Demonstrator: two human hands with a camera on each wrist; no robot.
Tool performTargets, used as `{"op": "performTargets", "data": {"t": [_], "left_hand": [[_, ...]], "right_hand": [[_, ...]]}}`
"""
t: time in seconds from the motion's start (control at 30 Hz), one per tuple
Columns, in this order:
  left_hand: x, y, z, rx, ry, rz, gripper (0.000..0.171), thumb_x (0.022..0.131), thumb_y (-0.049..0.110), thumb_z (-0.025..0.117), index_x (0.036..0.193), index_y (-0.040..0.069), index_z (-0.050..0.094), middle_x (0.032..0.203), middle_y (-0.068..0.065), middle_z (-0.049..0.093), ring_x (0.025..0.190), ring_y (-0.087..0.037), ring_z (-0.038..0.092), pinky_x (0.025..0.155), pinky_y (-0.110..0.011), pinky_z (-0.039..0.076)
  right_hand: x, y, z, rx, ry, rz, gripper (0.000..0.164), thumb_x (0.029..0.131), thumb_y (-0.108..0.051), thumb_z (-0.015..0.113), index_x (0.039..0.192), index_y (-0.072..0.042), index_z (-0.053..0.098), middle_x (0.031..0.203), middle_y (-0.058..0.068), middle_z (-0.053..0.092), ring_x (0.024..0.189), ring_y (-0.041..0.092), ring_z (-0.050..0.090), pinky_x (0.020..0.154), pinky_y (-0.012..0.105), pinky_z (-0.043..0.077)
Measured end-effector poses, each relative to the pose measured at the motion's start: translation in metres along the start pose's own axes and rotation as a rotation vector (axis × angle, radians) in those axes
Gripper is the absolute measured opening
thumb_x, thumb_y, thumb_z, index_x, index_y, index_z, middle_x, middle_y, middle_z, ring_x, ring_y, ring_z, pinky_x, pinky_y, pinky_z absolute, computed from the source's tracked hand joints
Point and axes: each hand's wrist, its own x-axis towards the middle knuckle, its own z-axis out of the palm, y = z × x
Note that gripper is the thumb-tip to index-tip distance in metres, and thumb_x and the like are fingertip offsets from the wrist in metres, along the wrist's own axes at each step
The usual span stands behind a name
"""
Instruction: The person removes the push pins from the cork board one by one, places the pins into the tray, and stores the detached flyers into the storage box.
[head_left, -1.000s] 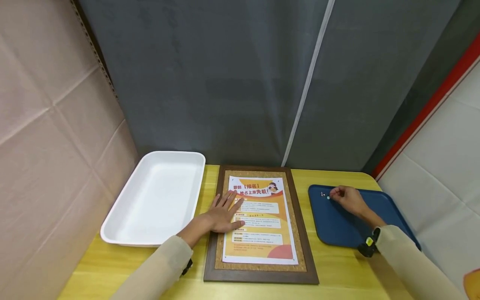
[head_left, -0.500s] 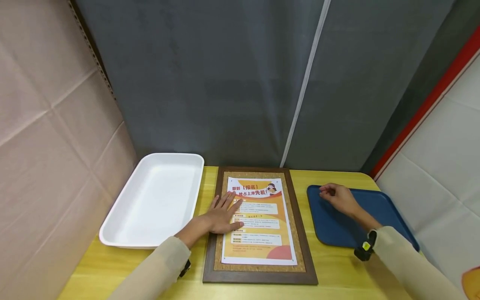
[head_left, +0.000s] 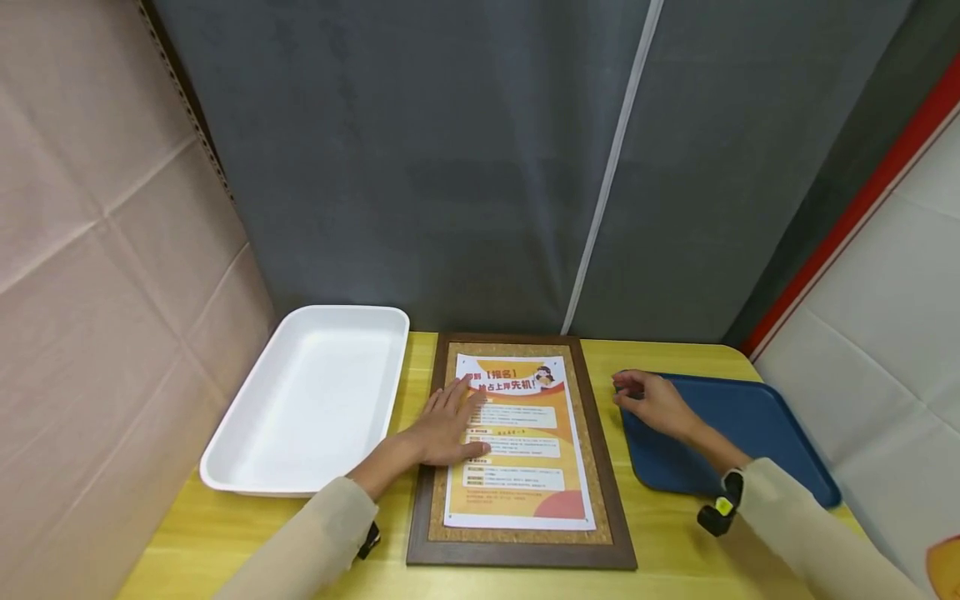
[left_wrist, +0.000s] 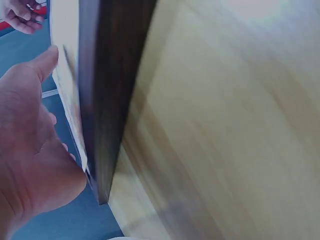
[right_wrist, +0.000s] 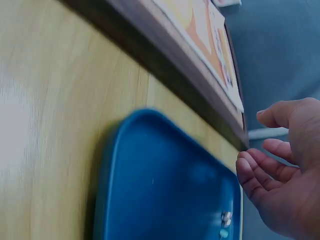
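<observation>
My left hand (head_left: 444, 427) lies with straight, spread fingers on a printed orange-and-white poster (head_left: 525, 492). The poster is fixed by small pins at its corners to a cork board (head_left: 603, 533) with a dark brown frame. My right hand (head_left: 654, 404) hovers over the near-left corner of a blue tray (head_left: 742, 425), beside the board. In the right wrist view its fingers (right_wrist: 265, 172) are loosely curled and the thumb stands apart, with nothing visible between them. Small pale pushpin-like pieces (right_wrist: 226, 218) lie in the tray, hidden behind the hand in the head view.
A white plastic tray (head_left: 315, 392) stands left of the board. All rest on a yellow wood-grain table (head_left: 675, 550). A dark grey curtain (head_left: 450, 167) hangs behind, with pale cloth walls (head_left: 97, 333) on either side.
My right hand has moved left from the pieces in the blue tray toward the board, and its fingers have loosened. The left hand stays on the poster.
</observation>
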Motion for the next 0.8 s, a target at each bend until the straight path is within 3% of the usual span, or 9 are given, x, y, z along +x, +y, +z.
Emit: {"op": "performTargets", "data": {"t": [0.17,0.4,0.53,0.63,0.8], "left_hand": [[0.000,0.007,-0.006,-0.129,0.110,-0.022,0.097,0.096,0.043,0.076,0.166,0.001,0.024,0.171,-0.033,0.010,0.157,-0.054,0.014,0.124,-0.071,0.018],[-0.002,0.016,-0.013,-0.449,0.199,-0.164,0.102,0.089,0.027,0.086,0.167,0.003,0.025,0.172,-0.031,0.012,0.160,-0.050,0.013,0.123,-0.070,0.024],[-0.004,0.018,-0.015,-0.622,0.250,-0.166,0.100,0.085,0.017,0.088,0.165,0.001,0.030,0.166,-0.028,0.026,0.155,-0.047,0.025,0.125,-0.065,0.023],[-0.005,0.018,-0.015,-0.739,0.253,-0.174,0.099,0.084,0.011,0.089,0.164,0.003,0.032,0.161,-0.027,0.035,0.150,-0.046,0.034,0.125,-0.063,0.024],[-0.008,0.021,-0.015,-0.845,0.231,-0.260,0.103,0.085,0.012,0.090,0.166,0.005,0.027,0.167,-0.023,0.029,0.155,-0.043,0.029,0.126,-0.064,0.020]], "right_hand": [[-0.002,-0.014,0.007,0.051,-0.025,-0.023,0.046,0.102,-0.009,0.071,0.142,0.010,0.058,0.132,0.026,0.068,0.114,0.038,0.070,0.080,0.030,0.059],[-0.006,-0.028,0.019,0.146,-0.093,-0.022,0.055,0.103,-0.012,0.070,0.149,0.012,0.050,0.144,0.032,0.059,0.125,0.046,0.064,0.091,0.044,0.061],[-0.006,-0.035,0.028,0.200,-0.103,0.010,0.057,0.102,-0.008,0.070,0.151,0.011,0.047,0.148,0.033,0.054,0.128,0.049,0.061,0.094,0.046,0.061],[-0.006,-0.042,0.033,0.228,-0.098,0.050,0.059,0.101,-0.005,0.069,0.153,0.011,0.045,0.149,0.034,0.053,0.129,0.049,0.060,0.095,0.046,0.061],[-0.006,-0.051,0.039,0.291,-0.106,0.127,0.062,0.102,-0.004,0.068,0.155,0.011,0.041,0.151,0.034,0.050,0.133,0.049,0.056,0.098,0.047,0.059]]}}
